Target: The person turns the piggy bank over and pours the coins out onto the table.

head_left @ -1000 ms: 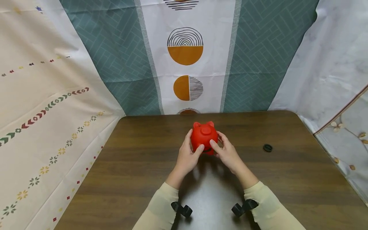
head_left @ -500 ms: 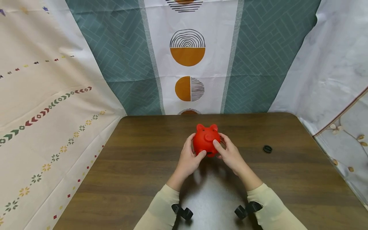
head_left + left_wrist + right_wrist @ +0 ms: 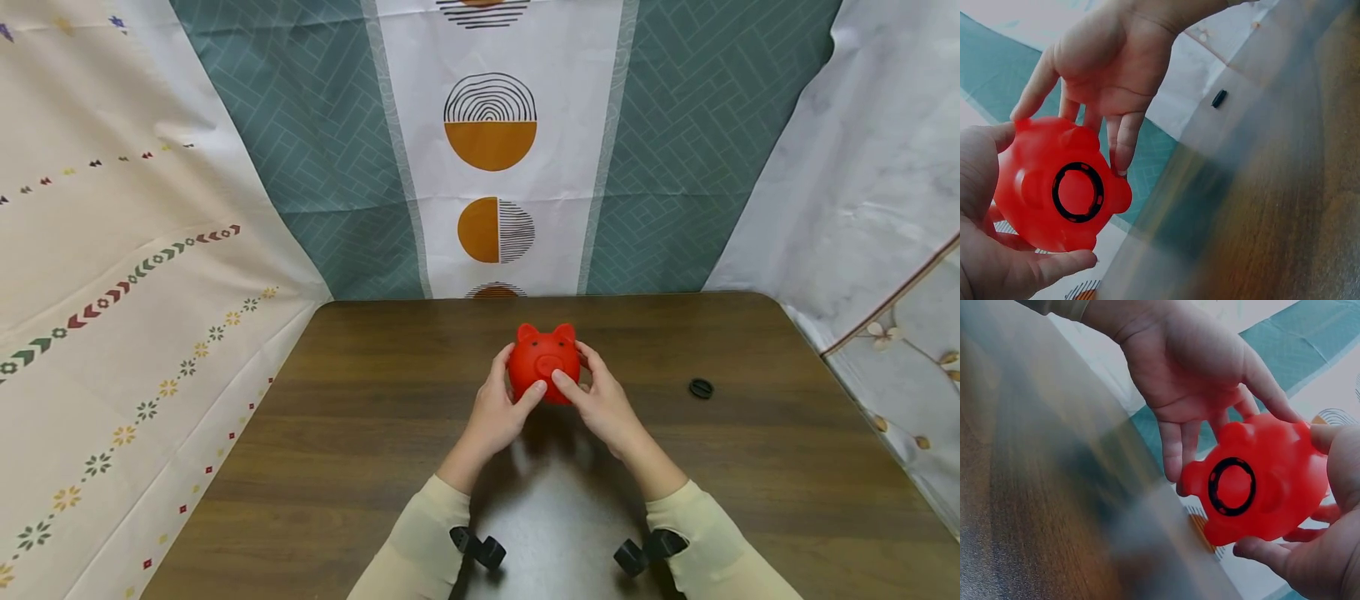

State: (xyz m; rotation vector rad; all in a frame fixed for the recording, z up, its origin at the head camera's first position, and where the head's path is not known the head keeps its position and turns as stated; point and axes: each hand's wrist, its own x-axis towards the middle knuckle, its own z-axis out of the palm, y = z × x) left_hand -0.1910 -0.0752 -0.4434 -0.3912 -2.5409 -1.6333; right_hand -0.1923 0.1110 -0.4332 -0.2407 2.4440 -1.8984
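Red piggy bank (image 3: 546, 354) was between both hands, held above the table (image 3: 360, 433). Left hand (image 3: 499, 407) gripped one side, right hand (image 3: 602, 404) the other, thumbs near snout. Black cap (image 3: 701, 388) lay well right.

The bench (image 3: 360, 433) has a brown wood-grain top with rounded far corners. Behind the bench hangs a teal cloth (image 3: 315, 142) with a faint brick-like pattern and a white band (image 3: 420, 100) printed with orange shapes and black lines. Left of the bench, a creased cream cloth (image 3: 112, 275) bears rows of small flowers and arrows; right of the bench is a white cloth (image 3: 840, 167) with a brown stripe (image 3: 892, 294). Pale glare (image 3: 558, 525) lies on the bench's near middle.
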